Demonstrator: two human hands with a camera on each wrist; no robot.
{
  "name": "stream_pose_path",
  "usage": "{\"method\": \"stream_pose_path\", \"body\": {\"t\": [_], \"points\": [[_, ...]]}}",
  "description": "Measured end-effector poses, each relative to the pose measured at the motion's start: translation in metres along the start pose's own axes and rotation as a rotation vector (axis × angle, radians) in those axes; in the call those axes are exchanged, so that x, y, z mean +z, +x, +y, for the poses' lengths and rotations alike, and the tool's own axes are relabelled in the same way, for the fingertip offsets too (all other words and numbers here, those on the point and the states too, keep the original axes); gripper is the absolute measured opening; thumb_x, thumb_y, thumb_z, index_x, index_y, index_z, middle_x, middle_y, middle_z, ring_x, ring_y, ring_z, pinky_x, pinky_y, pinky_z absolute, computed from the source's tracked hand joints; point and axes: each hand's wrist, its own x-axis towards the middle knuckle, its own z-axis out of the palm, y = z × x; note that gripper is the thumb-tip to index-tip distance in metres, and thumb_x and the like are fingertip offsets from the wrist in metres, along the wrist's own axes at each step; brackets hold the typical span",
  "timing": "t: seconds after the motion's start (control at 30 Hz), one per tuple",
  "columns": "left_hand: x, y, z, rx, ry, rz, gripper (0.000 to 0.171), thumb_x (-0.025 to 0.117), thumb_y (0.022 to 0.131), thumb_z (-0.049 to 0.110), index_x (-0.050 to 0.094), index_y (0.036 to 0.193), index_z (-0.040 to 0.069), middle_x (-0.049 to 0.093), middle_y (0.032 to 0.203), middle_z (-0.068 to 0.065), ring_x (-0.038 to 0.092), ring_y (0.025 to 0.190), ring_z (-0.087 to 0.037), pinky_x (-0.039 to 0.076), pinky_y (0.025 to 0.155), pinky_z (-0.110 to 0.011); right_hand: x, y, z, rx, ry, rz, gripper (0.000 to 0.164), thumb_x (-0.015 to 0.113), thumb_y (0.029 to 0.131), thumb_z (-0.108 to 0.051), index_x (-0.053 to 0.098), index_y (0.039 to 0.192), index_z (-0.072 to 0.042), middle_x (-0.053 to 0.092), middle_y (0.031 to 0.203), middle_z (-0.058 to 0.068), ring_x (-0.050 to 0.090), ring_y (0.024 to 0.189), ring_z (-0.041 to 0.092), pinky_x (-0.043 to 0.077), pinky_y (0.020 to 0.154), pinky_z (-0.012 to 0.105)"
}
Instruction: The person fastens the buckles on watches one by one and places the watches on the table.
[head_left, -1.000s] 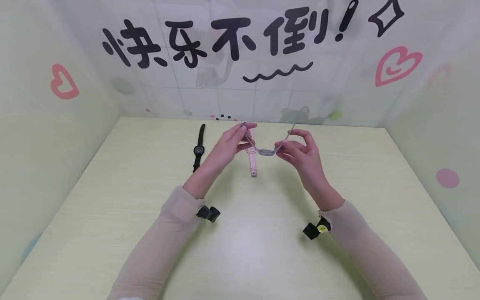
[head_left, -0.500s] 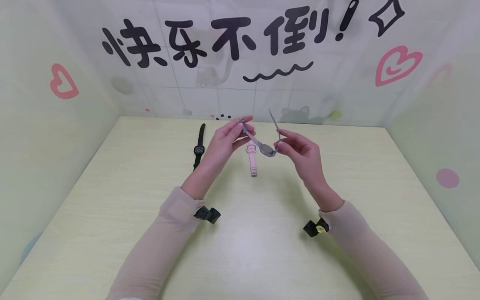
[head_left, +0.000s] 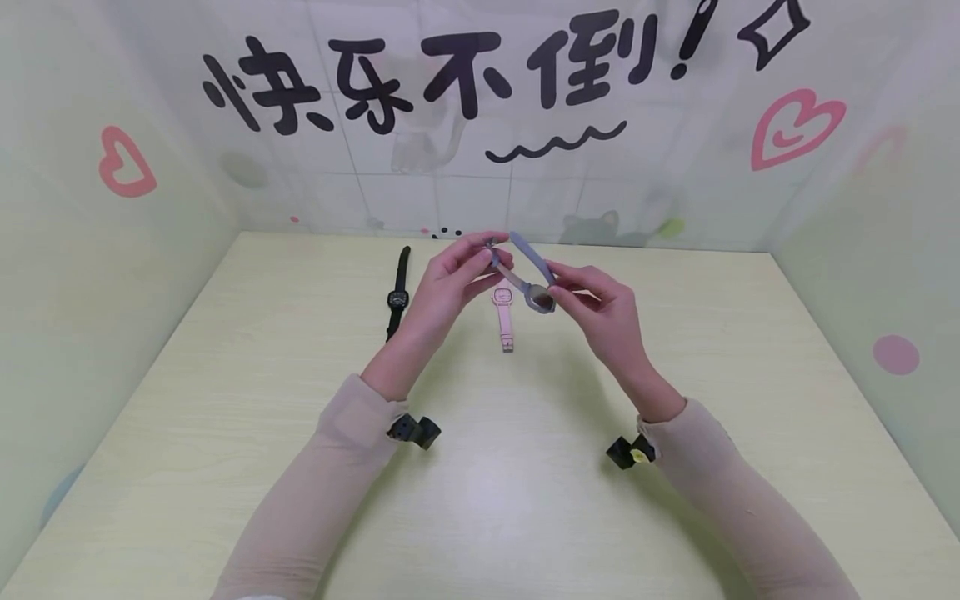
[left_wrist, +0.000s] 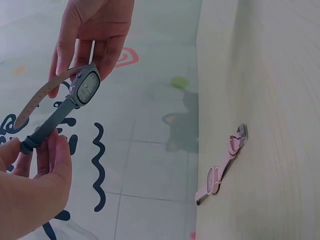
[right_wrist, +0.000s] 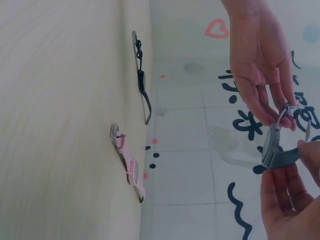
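Note:
A grey-blue wristwatch (head_left: 538, 298) is held up above the table, its strap bent into an open loop. My left hand (head_left: 453, 282) pinches the buckle end of one strap half between thumb and fingers. With thumb and fingers, my right hand (head_left: 602, 307) grips the other half close to the watch case. The left wrist view shows the dial (left_wrist: 87, 87) turned outward and the pale brownish inner side of the free strap (left_wrist: 37, 98). In the right wrist view the metal buckle (right_wrist: 290, 109) shows at the left fingertips.
A pink wristwatch (head_left: 503, 321) lies on the pale wood table (head_left: 495, 467) just beneath the hands. Left of it lies a black wristwatch (head_left: 398, 300), partly behind the left forearm. A printed curtain (head_left: 480, 192) stands at the table's back edge.
My right hand has turned its strap half from leaning outward to slanting in toward the left hand. The watch case has tilted, and my left hand keeps its hold on the buckle end.

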Motion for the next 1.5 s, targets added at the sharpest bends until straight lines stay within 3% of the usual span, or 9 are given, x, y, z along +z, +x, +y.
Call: {"method": "stream_pose_path", "body": {"t": [0.9,1.13,1.3,1.4,1.5], "points": [[0.0013,-0.0033,0.0019,0.025,0.014,-0.040,0.035,0.046,0.105,0.008,0.052,0.139,0.000,0.064,0.109,0.003,0.065,0.107,-0.008,0.049,0.108,-0.032,0.0044,-0.0020,0.0010,-0.044,-0.070,-0.041,0.028,0.069,0.091,-0.001,0.071,0.119,0.002,0.067,0.095,-0.014,0.064,0.088,0.006,0.057,0.088,0.019],[0.0028,-0.0033,0.0028,0.025,0.029,-0.041,0.035,0.046,0.105,0.008,0.052,0.139,-0.001,0.061,0.111,0.003,0.064,0.106,-0.007,0.049,0.107,-0.032,0.0039,-0.0018,0.0027,-0.059,-0.090,-0.051,0.028,0.069,0.091,0.000,0.071,0.118,0.001,0.070,0.097,-0.001,0.066,0.088,0.005,0.057,0.089,0.020],[0.0029,-0.0031,0.0024,0.018,0.031,-0.038,0.035,0.046,0.105,0.007,0.051,0.139,-0.001,0.059,0.125,-0.010,0.063,0.110,-0.008,0.049,0.107,-0.031,0.0032,-0.0017,0.0043,-0.049,-0.101,-0.060,0.028,0.069,0.091,0.001,0.071,0.119,0.001,0.070,0.099,0.005,0.065,0.088,0.004,0.056,0.089,0.017],[0.0024,-0.0027,0.0016,0.015,0.031,-0.039,0.035,0.047,0.105,0.007,0.051,0.139,-0.002,0.059,0.127,-0.010,0.063,0.110,-0.007,0.049,0.107,-0.030,0.0035,-0.0016,0.0037,-0.053,-0.101,-0.052,0.028,0.069,0.091,0.000,0.071,0.118,0.001,0.070,0.098,0.002,0.065,0.089,0.004,0.056,0.089,0.018],[0.0016,-0.0023,0.0011,0.016,0.030,-0.041,0.035,0.047,0.105,0.006,0.051,0.138,-0.002,0.060,0.119,-0.002,0.064,0.108,-0.006,0.050,0.107,-0.030,0.0037,-0.0016,0.0035,-0.060,-0.100,-0.037,0.027,0.070,0.091,-0.001,0.072,0.118,0.001,0.069,0.098,-0.006,0.065,0.090,0.004,0.056,0.088,0.017]]}}
